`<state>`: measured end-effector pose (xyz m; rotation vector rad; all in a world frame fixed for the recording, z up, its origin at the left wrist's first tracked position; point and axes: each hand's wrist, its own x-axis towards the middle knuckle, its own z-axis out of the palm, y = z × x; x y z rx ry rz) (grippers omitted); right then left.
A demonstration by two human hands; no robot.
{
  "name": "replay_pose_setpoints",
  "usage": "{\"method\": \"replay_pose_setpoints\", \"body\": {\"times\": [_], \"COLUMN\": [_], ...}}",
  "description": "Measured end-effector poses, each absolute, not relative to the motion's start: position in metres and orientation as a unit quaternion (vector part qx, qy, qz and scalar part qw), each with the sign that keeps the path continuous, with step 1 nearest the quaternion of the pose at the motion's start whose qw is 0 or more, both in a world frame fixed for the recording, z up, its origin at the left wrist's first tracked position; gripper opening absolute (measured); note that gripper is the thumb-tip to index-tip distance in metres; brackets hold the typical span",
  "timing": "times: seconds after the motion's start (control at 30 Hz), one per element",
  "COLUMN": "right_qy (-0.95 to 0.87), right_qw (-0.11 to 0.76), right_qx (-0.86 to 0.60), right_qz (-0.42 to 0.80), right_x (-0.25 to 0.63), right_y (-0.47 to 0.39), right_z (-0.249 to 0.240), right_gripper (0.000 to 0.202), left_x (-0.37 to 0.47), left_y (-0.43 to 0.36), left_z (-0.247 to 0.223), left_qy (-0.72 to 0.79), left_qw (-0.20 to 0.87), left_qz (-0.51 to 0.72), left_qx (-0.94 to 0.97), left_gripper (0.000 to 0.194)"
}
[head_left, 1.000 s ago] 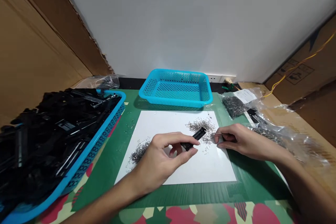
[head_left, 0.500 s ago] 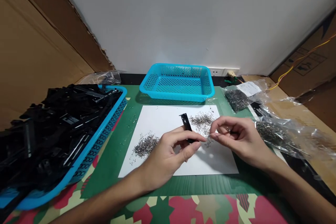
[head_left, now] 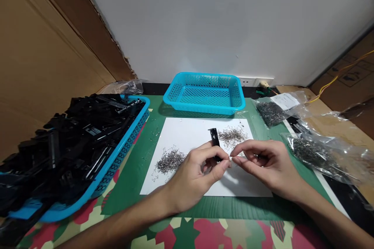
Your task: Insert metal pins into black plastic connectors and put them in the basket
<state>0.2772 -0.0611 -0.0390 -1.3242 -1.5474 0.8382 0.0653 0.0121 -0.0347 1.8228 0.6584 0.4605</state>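
- Left hand [head_left: 200, 173]: fingers curled, gripping black strip-shaped part [head_left: 214, 137] above white sheet [head_left: 187, 130].
- Right hand [head_left: 267, 163], above sheet: thumb and index tips close; cannot tell if pinching.
- Bent wires [head_left: 170, 161]: on sheet.

Tucked against a plain pale wall [head_left: 187, 19], flanked by cardboard [head_left: 43, 35].

Closed in at upper left by ragged-edged brown cardboard, at right by a printed box [head_left: 355, 76] crossed with yellow cable [head_left: 329, 84]. Fitted with white sockets [head_left: 247, 81] low, right of centre. Spread across the counter [head_left: 157, 88] with green sheeting [head_left: 125, 190], then a patterned cover [head_left: 175, 237] along the bottom edge. Shaded darker toward the upper right corner.
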Motion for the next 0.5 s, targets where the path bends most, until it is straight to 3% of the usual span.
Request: {"method": "replay_pose_setpoints", "body": {"times": [0.5], "right_qy": [-0.712], "right_qw": [0.358], "right_qx": [-0.520], "right_qz": [0.308], "right_x": [0.2795], "right_y": [-0.0635], "right_z": [-0.0472], "right_gripper": [0.013], "left_x": [0.0634], "left_y": [0.0167], "left_z": [-0.0366], "left_qy": [0.265], "left_qw": [0.409], "left_qz": [0.171], "left_qx": [0.856], "left_gripper": [0.014]}}
